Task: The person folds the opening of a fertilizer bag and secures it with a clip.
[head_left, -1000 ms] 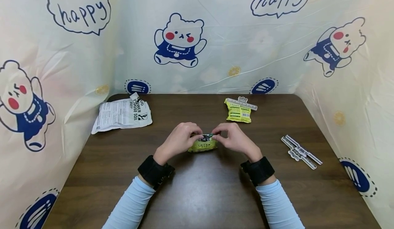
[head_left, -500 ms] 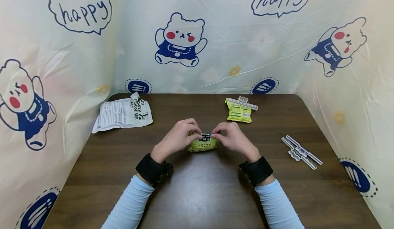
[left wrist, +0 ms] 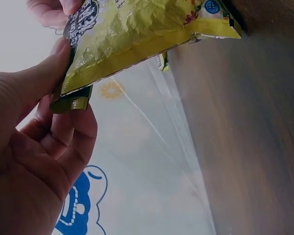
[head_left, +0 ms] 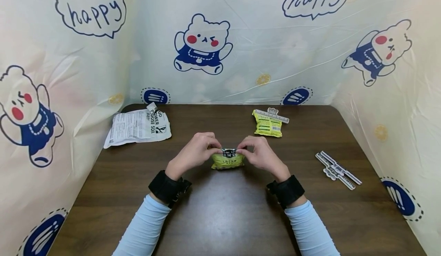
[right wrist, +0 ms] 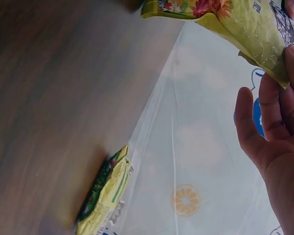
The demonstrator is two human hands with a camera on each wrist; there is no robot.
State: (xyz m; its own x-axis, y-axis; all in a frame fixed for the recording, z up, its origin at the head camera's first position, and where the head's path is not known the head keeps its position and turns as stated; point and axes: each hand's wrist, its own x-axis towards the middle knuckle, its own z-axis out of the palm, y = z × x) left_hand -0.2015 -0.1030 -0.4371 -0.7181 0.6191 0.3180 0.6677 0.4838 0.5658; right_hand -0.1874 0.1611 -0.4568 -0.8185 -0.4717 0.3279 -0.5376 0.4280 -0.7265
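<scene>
A small yellow-green packet [head_left: 227, 161] with a dark label and printed flowers stands at the middle of the table. My left hand [head_left: 197, 151] pinches its top edge at the left corner, thumb in front and fingers behind. In the left wrist view the packet's top [left wrist: 73, 102] is folded over beside my left thumb [left wrist: 49, 68]. At the top right corner, my right hand [head_left: 262, 155] pinches the same edge. The right wrist view shows the right hand [right wrist: 283, 132] with one finger extended away from the packet [right wrist: 249, 39].
A second yellow packet [head_left: 268, 127] with a clear clip [head_left: 272, 115] across its top lies at the back right. Two loose clear clips [head_left: 337, 170] lie at the right. A white soil bag [head_left: 138, 128] lies back left. Printed sheeting [head_left: 241, 57] surrounds the table [head_left: 220, 217].
My left hand has slid left along the packet's top edge, so more of the dark label shows. The right hand keeps its pinch, almost unmoved.
</scene>
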